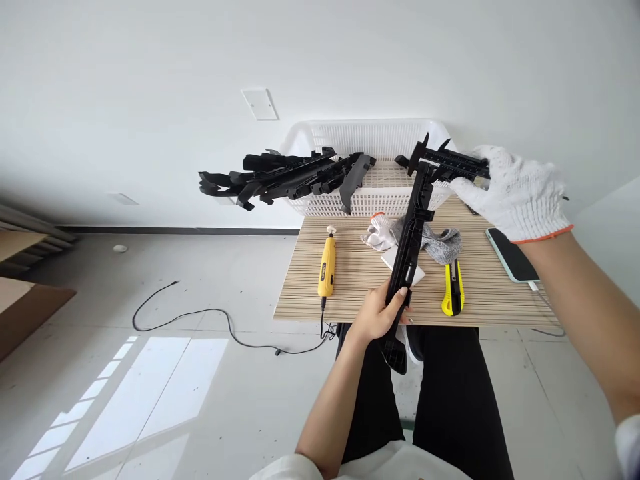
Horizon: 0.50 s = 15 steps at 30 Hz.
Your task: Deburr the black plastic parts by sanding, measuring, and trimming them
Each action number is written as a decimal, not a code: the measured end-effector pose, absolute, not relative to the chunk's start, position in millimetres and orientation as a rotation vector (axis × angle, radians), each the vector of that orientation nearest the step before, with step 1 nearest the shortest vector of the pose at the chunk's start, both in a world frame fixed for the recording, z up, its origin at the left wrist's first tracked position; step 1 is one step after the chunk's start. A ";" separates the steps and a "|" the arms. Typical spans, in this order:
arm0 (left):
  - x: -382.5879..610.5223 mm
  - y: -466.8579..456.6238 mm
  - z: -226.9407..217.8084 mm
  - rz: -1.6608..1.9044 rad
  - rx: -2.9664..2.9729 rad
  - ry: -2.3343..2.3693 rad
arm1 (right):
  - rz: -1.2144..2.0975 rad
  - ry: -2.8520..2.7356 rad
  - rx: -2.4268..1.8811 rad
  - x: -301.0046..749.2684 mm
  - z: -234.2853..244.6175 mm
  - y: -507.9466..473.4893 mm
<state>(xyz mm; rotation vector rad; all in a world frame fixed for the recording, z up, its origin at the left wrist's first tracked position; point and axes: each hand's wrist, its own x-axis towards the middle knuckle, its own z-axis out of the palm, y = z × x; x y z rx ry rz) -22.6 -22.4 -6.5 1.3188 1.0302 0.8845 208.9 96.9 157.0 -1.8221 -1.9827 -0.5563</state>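
Observation:
My bare left hand [383, 312] is wrapped round the lower part of a long black plastic part [411, 240], which stands slanted over the table's front edge. In a white knitted glove with an orange cuff, my right hand [515, 190] grips a black caliper [450, 162]. The caliper's jaws are at the upper end of the plastic part; whether they clamp it I cannot tell. Behind the part lie a grey and white cloth or glove [443, 245] and a white piece [417, 275]. A yellow utility knife [453, 290] rests to the right of it.
A yellow rotary tool [327, 267] lies on the striped table [300, 293], its cord [210, 311] running over the floor. A white basket [385, 200] by the wall carries a pile of black plastic parts [300, 175]. A phone [513, 255] with a cable lies at the right.

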 end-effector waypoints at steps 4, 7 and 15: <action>-21.9 -22.6 -8.0 0.903 1.366 1.012 | -0.651 -1.952 -1.945 205.6 159.7 83.2; -21.4 -24.4 -8.6 0.921 1.416 1.006 | -0.653 -1.900 -2.018 202.0 162.6 70.4; -12.5 -50.7 -13.4 0.919 1.312 0.905 | -0.571 -1.806 -2.003 199.9 171.7 40.5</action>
